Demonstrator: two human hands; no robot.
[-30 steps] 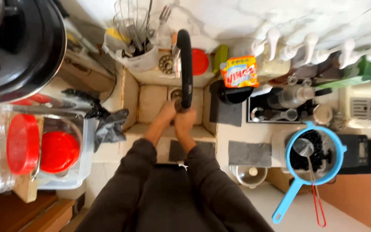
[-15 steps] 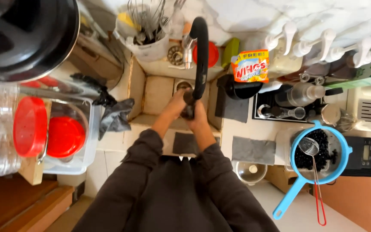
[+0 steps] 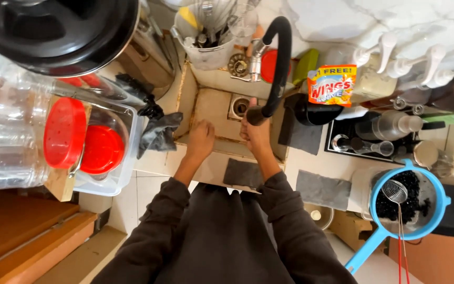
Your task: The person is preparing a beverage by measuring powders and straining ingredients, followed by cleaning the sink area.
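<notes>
Rinsing barely begun: right hand [image 3: 255, 134] gripping black faucet spout [image 3: 278, 63], left hand [image 3: 200, 138] loosely curled, empty, over sink [image 3: 214, 108].

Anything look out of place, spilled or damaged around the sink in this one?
Mostly ordinary. The sink shows brownish staining along its rim and seams. A crumpled dark cloth hangs over its left edge. The left hand and right hand are over the basin beneath the black faucet. No spill visible.

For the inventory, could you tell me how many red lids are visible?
3: one red lid on the left jar, one beside it in the clear bin, one behind the faucet; others may be hidden.
</notes>
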